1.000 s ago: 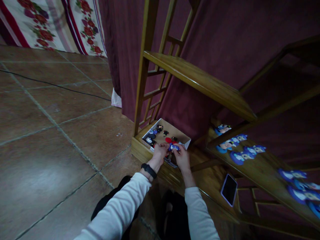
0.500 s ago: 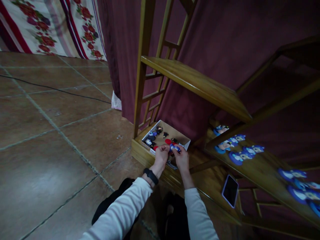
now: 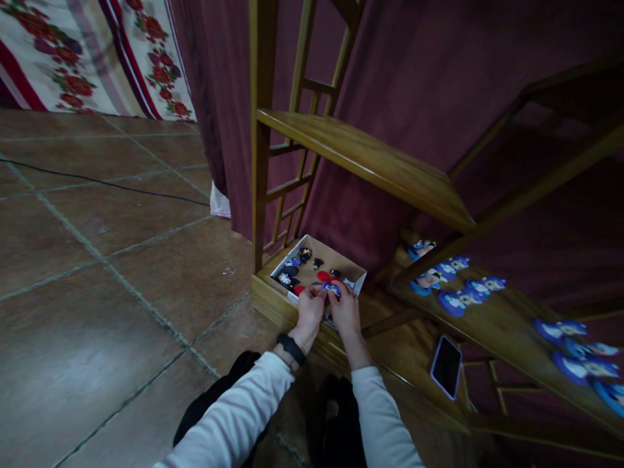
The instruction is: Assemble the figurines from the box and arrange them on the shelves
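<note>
A small blue-and-purple figurine (image 3: 331, 288) is pinched between my two hands, over the near side of an open cardboard box (image 3: 336, 255). My left hand (image 3: 310, 311), with a black band on its wrist, is closed with its fingertips at the figurine's left side. On the other side, the fingers of my right hand (image 3: 346, 310) are closed around it. Inside the box lie several small dark figures (image 3: 318, 263) and a red round piece (image 3: 324, 276). My fingers partly cover the figurine and the box's near edge.
The box stands on the low wooden shelf unit's base (image 3: 270, 296). Several blue figurines (image 3: 455, 300) are lined up on a shelf to the right. A phone (image 3: 446, 367) lies below them. Above the box juts a wooden shelf board (image 3: 361, 162). A black cable (image 3: 107, 184) crosses the tiled floor.
The view has shifted slightly, so the shelf and box sit a little further left. My hands stay together on the figurine, which has turned slightly and is more covered by my fingers.
</note>
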Demonstrator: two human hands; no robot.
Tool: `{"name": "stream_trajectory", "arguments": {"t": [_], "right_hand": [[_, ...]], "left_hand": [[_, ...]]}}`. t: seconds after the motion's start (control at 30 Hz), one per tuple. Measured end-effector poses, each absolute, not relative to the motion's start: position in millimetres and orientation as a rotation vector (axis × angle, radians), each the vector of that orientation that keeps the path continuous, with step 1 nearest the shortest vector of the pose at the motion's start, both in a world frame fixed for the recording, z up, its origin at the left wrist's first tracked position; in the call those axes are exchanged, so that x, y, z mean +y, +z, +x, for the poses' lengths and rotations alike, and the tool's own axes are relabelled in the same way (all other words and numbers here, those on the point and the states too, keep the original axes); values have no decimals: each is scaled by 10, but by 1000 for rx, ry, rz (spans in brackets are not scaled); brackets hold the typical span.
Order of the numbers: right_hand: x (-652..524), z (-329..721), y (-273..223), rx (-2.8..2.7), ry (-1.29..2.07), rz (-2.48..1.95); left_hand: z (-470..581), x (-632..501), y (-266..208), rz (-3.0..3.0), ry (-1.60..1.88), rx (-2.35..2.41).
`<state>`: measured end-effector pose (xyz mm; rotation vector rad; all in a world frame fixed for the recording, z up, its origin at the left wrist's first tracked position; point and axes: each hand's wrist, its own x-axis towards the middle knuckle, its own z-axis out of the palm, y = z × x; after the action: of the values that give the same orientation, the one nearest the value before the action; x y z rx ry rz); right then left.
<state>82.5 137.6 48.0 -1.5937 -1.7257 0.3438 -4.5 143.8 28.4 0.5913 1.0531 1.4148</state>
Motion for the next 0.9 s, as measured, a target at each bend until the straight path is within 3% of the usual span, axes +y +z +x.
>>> {"name": "stream_trajectory", "arguments": {"t": [0.27,0.67,0.9], "right_hand": [[1320,800,484,-1712,388,-1565],[1022,870,335,-1140,1074,-1203],[399,845,438,-997,1206,-1119]], "left_hand": [[-56,1453,348,460,1312,1066],[-292,1153,525,386,1124,909],[-421,579,654,484,1008,934]]}}
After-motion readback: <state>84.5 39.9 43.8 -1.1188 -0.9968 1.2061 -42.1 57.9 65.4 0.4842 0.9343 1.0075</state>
